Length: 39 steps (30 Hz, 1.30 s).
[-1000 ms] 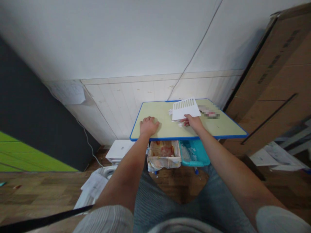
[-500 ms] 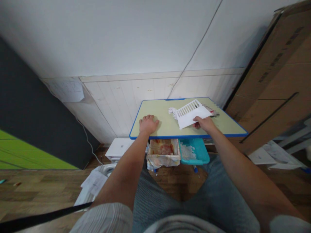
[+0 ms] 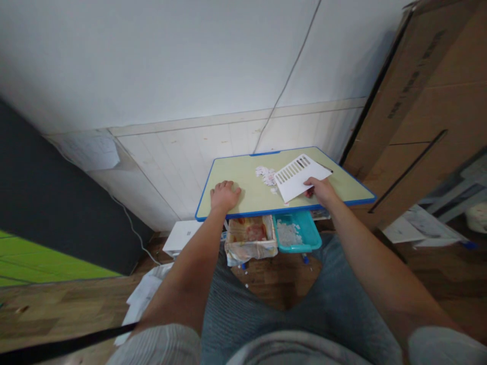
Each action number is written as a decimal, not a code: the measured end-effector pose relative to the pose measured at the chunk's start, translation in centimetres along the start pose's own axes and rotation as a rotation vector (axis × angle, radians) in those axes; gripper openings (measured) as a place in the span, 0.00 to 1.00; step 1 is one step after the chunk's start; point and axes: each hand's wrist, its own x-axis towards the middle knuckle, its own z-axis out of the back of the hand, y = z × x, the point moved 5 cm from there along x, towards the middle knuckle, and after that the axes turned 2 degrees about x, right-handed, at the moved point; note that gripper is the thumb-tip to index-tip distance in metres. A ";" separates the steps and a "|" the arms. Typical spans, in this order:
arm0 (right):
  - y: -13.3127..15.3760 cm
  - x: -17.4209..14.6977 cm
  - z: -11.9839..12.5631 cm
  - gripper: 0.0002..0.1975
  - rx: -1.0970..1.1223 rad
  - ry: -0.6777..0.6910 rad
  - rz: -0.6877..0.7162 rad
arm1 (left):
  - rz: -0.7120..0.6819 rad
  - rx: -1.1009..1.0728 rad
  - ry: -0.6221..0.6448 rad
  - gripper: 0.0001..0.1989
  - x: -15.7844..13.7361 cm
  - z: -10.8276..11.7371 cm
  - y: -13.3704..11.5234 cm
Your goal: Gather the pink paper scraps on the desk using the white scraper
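Observation:
My right hand [image 3: 318,190] pinches the lower right edge of a white sheet [image 3: 299,183], thumb on top. The sheet bears a row of narrow slots or printed bars along its far edge, a couple of them dark. It is tilted over the right half of a small pale-green table [image 3: 243,200] with a blue rim. Just left of it lies a heap of small white paper pieces [image 3: 266,175], partly hidden by the sheet. On the left half of the table, my left hand [image 3: 225,194] rests palm down, fingers outstretched, holding nothing. A thin dark-tipped item [image 3: 327,169] shows behind the sheet.
Under the table's front edge are a cloth-lined basket [image 3: 251,248] and a turquoise tray [image 3: 314,238] with white bits. A white box [image 3: 180,234] stands on the left, tall cardboard boxes [image 3: 429,121] on the right. A cable [image 3: 285,86] runs down the wall [image 3: 171,61] behind.
The view has shifted slightly. More of the paper pieces shows left of the sheet, and the reddish item at the sheet's right edge is no longer visible. Both hands keep about the same place.

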 end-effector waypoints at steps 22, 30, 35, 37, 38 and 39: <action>-0.5 1.6 0.6 0.17 0.024 -0.079 0.036 | 0.004 -0.004 0.013 0.28 -0.2 0.3 -0.2; -1.3 1.7 -0.2 0.15 -0.075 -0.021 0.072 | 0.007 0.001 0.024 0.30 -0.2 0.3 -0.3; -1.5 2.1 -0.2 0.13 -0.098 -0.024 0.080 | 0.012 -0.003 0.033 0.31 -0.2 0.4 -0.3; -1.6 2.2 -0.1 0.11 -0.101 -0.036 0.073 | 0.012 0.000 0.033 0.31 -0.2 0.4 -0.3; -1.6 2.2 0.0 0.10 -0.101 -0.043 0.069 | 0.011 0.001 0.032 0.31 -0.2 0.4 -0.3; -1.6 2.2 0.1 0.09 -0.101 -0.051 0.067 | 0.011 0.003 0.032 0.31 -0.2 0.4 -0.3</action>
